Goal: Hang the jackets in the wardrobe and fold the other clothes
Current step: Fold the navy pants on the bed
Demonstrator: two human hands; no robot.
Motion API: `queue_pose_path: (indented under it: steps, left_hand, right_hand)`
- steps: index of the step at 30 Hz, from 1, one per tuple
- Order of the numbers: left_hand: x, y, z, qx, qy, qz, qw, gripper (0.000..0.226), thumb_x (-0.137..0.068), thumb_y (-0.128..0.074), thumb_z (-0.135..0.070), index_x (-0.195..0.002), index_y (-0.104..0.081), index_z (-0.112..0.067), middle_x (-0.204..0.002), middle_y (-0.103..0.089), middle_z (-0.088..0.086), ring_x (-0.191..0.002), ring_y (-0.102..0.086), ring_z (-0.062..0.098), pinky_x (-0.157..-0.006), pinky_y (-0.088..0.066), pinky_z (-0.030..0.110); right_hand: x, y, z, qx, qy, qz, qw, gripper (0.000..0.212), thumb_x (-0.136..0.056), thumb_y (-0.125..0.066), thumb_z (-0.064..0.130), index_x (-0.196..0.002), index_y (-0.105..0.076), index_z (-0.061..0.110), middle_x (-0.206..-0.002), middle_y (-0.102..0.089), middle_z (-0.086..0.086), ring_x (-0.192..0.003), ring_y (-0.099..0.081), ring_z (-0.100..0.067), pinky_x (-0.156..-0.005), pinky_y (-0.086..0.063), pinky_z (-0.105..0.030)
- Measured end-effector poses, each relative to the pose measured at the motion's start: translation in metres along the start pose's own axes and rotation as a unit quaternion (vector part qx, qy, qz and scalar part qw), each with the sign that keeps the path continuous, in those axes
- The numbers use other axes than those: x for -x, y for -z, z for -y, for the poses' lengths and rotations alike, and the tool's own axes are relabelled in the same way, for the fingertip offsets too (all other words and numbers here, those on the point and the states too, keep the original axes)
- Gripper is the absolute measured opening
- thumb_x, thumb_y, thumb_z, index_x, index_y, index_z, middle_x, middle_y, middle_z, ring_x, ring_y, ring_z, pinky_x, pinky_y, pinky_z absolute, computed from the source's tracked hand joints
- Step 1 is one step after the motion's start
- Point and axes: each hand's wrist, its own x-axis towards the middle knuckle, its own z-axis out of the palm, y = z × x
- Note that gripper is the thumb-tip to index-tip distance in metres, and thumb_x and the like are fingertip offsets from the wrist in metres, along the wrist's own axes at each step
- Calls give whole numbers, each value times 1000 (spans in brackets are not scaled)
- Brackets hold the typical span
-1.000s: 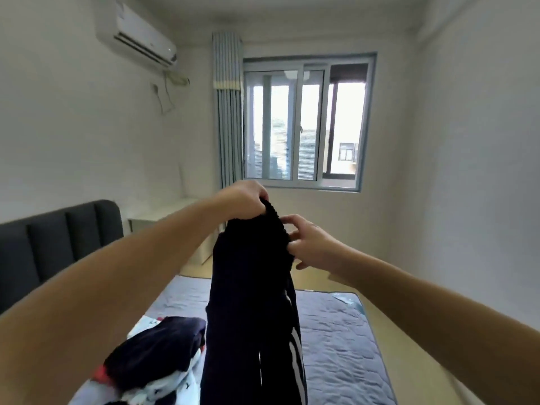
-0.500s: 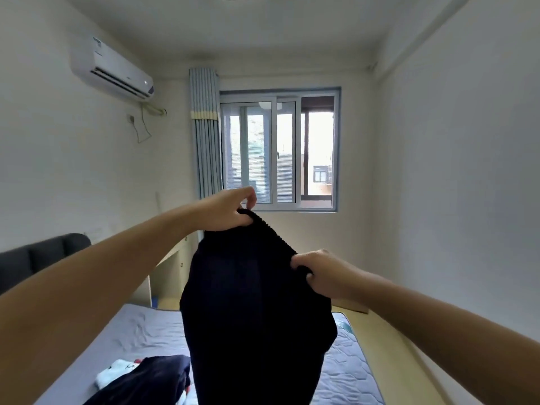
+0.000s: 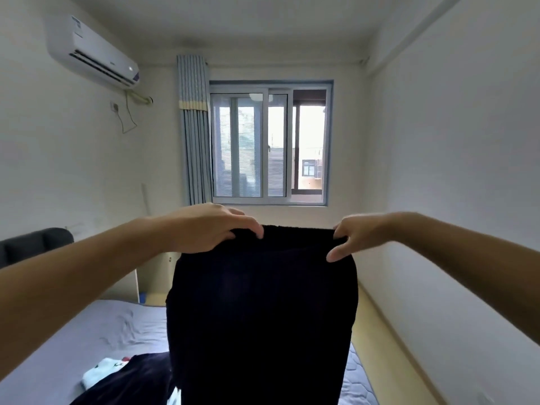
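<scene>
Black garment (image 3: 263,317) now spread, left hand (image 3: 210,229), right hand (image 3: 358,235)

We look down a pale bedroom towards a window (image 3: 270,144) in the far wall.
High on the left wall we see a white air conditioner (image 3: 90,52), with a socket (image 3: 114,106) and a loose cable (image 3: 127,121) below it. A blue-grey curtain (image 3: 194,127) hangs bunched just left of the window, and buildings show through the glass. Lower left we find a dark padded headboard (image 3: 32,244), a bed (image 3: 96,325) with a grey quilted cover and a pale cabinet (image 3: 152,276) beyond it. A yellowish floor (image 3: 377,331) runs along the right wall.
</scene>
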Motion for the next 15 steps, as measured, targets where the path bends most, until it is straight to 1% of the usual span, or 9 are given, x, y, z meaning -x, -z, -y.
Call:
queue_pose_path:
  steps: [2,4,6,8,10,12,13,14,15]
  left_hand:
    - [-4,4,7,-14,9,14,1000,39,-93,-47,-4,-105,-66,-36,-104,-57,-24,-93,-57,3,-79,-38,13]
    - [-7,9,17,-41,55,52,996,40,-88,-44,2,-101,-72,-25,-95,-55,-22,-90,-54,1,-74,-29,3]
    - [-5,13,28,-58,91,69,992,35,-85,-43,1,-91,-73,-18,-86,-50,-22,-81,-48,-1,-70,-27,4]
    - [3,13,35,-54,110,71,990,27,-86,-44,-10,-68,-64,-14,-73,-47,-16,-67,-45,2,-65,-29,13]
    - [13,12,38,-8,118,69,991,38,-91,-45,-28,-55,-48,-21,-70,-45,-10,-60,-45,5,-61,-30,16]
    - [18,16,39,1,106,27,994,34,-90,-58,-43,-58,-49,-37,-74,-48,-16,-61,-51,2,-60,-32,13]
    - [18,21,41,7,96,-23,995,21,-85,-66,-40,-67,-57,-41,-76,-50,-19,-62,-54,2,-61,-36,12]
    - [16,28,45,19,84,-83,993,9,-81,-72,-32,-76,-64,-36,-78,-53,-21,-63,-57,3,-61,-42,15]
    - [13,33,51,31,78,-140,987,13,-78,-75,-23,-84,-67,-31,-79,-55,-20,-64,-60,4,-62,-47,17]
  right_hand:
    - [-2,19,-1,-12,5,-22,1000,31,-81,-65,57,-69,-61,29,-83,-62,4,-72,-56,-10,-63,-38,-21]
    - [0,38,0,-32,19,-48,998,24,-84,-66,47,-80,-70,24,-83,-66,5,-73,-59,-7,-63,-41,-17]
    - [6,54,0,-62,30,-70,995,20,-87,-66,36,-69,-70,29,-66,-63,13,-60,-55,1,-56,-40,-11]
    - [10,63,-4,-89,37,-96,991,38,-89,-66,25,-53,-64,34,-51,-57,18,-50,-52,6,-49,-39,-7]
    - [13,69,-7,-109,39,-126,985,40,-91,-63,18,-52,-61,25,-47,-51,13,-47,-49,3,-48,-38,-7]
    - [16,74,-10,-102,33,-167,980,41,-91,-63,22,-52,-54,14,-45,-42,12,-44,-43,0,-47,-35,-10]
    - [18,76,-10,-87,27,-186,978,43,-90,-64,28,-51,-50,14,-44,-40,12,-43,-40,-1,-47,-32,-11]
    - [21,78,-11,-62,21,-200,978,44,-87,-66,37,-54,-51,13,-46,-40,12,-45,-39,-3,-47,-30,-13]
    - [23,80,-10,-26,12,-204,979,43,-84,-67,45,-59,-55,12,-50,-43,10,-48,-39,-4,-49,-29,-15]
